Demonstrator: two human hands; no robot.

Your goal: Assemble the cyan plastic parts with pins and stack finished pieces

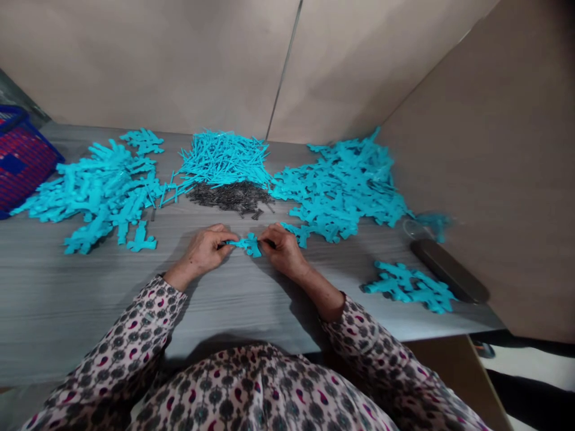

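Observation:
Both hands meet over the grey table in front of me, at a small turquoise plastic part [250,245] with a knobbly, branched outline. My left hand [207,250] pinches its left end between thumb and fingers. On the other side, my right hand [284,250] is closed at the part's right end. Something dark shows at the fingertips of each hand, too small to make out. Just beyond the hands lies a heap of small dark pins [231,196]. Behind that is a pile of thin turquoise sticks [227,157].
Similar turquoise parts form a large heap on the left [96,185] and another on the right [345,185]. A smaller group [408,286] lies near a dark elongated case [449,272]. A blue-and-red basket [27,158] stands far left. Panels [179,66] enclose the table's back and right.

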